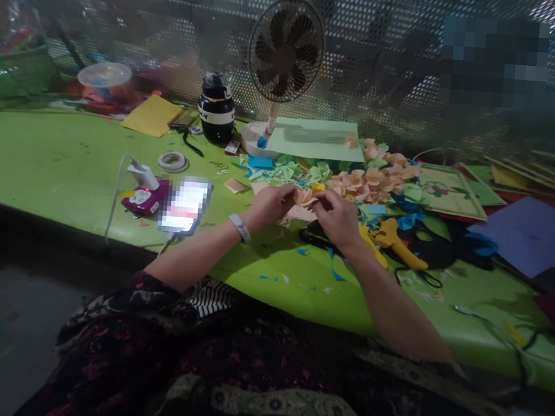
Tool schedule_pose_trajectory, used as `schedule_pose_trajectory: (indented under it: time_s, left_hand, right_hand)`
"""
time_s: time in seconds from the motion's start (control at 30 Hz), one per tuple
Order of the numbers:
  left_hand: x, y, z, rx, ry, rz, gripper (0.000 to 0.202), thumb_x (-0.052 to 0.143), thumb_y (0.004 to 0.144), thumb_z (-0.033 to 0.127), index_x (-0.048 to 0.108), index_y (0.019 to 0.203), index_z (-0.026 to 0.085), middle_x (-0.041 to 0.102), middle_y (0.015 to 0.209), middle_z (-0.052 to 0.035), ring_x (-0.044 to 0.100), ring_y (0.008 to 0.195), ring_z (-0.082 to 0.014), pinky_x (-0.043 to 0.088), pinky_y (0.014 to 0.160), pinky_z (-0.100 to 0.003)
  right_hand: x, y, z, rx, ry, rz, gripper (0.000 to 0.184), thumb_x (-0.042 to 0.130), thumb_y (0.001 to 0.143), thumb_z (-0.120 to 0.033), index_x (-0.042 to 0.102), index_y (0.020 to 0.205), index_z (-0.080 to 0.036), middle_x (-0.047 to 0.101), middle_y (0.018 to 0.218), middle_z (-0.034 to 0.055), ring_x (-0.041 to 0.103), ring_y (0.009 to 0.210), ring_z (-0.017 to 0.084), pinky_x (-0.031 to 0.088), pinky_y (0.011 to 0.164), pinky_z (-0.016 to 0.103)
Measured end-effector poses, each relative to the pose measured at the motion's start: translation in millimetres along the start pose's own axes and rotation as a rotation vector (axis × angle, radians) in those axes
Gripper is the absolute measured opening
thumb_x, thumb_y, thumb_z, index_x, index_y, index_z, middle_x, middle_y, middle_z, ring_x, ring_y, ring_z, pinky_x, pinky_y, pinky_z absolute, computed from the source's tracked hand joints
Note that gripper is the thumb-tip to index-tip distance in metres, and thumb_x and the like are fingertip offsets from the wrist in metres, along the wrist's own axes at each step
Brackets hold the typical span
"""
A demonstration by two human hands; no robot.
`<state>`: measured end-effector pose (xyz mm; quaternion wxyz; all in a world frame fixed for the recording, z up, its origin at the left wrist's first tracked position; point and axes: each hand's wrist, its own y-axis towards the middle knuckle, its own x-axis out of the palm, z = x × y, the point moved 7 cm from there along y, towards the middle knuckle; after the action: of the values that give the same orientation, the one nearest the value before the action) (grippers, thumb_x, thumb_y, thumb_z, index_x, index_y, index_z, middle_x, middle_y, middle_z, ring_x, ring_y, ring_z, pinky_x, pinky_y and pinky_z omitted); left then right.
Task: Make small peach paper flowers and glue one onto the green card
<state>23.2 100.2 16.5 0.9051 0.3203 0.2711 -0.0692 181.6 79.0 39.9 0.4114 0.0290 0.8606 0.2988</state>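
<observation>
Peach paper piece (pixel 306 199) sits above the tabletop (pixel 94 149), between left hand (pixel 274 206) and right hand (pixel 338 220), each pinching one side. Long axis appears roughly hand-to-hand; neither clearly nearer.

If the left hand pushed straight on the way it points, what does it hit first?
The left hand would first meet the peach paper it holds; beyond that, probably the heap of paper flowers, though depth is unclear.

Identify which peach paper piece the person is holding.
The curled piece between the left hand and right hand; the other peach pieces lie unheld.
</observation>
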Motion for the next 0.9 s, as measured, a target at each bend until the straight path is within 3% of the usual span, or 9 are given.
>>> schedule_pose_trajectory:
  time_s: [0.3,0.63,0.8,0.9]
  left_hand:
    - [-5.9,1.7,-9.5,-0.081,0.092,0.024,0.015,0.062,0.083,0.017,0.058,0.069,0.018,0.062,0.064,-0.0015,0.049,0.057,-0.0131,0.033,0.058,-0.026]
    - [-3.6,2.3,-13.7,-0.04,-0.045,0.084,0.01,0.058,0.092,0.022,0.066,0.09,0.018,0.071,0.079,-0.0049,0.064,0.069,-0.014,0.046,0.065,-0.025]
    - [-7.7,3.4,-24.9,-0.09,-0.197,0.174,0.015,0.057,0.094,0.032,0.063,0.091,0.018,0.07,0.078,-0.0027,0.068,0.071,-0.0131,0.05,0.067,-0.023]
    - [-9.5,2.4,-24.9,-0.128,-0.196,0.161,0.02,0.056,0.095,0.036,0.063,0.091,0.018,0.068,0.072,-0.0008,0.067,0.065,-0.012,0.05,0.064,-0.022]
  right_hand:
    - [-0.7,2.0,1.2,-0.004,-0.015,0.014,0.018,0.053,0.088,-0.032,0.069,0.09,-0.021,0.075,0.082,0.007,0.067,0.074,0.023,0.05,0.074,0.036]
    - [-2.3,4.3,4.0,-0.002,-0.012,0.011,0.019,0.053,0.089,-0.028,0.07,0.093,-0.02,0.075,0.087,0.0084,0.067,0.08,0.023,0.051,0.076,0.036]
    - [-12.9,8.1,10.5,-0.001,-0.027,0.104,0.018,0.056,0.088,-0.028,0.071,0.089,-0.019,0.075,0.086,0.0075,0.067,0.076,0.022,0.052,0.074,0.034]
    - [-24.6,11.0,21.4,0.061,-0.004,0.171,0.02,0.057,0.089,-0.033,0.071,0.088,-0.019,0.074,0.08,0.0066,0.066,0.07,0.02,0.053,0.069,0.034]
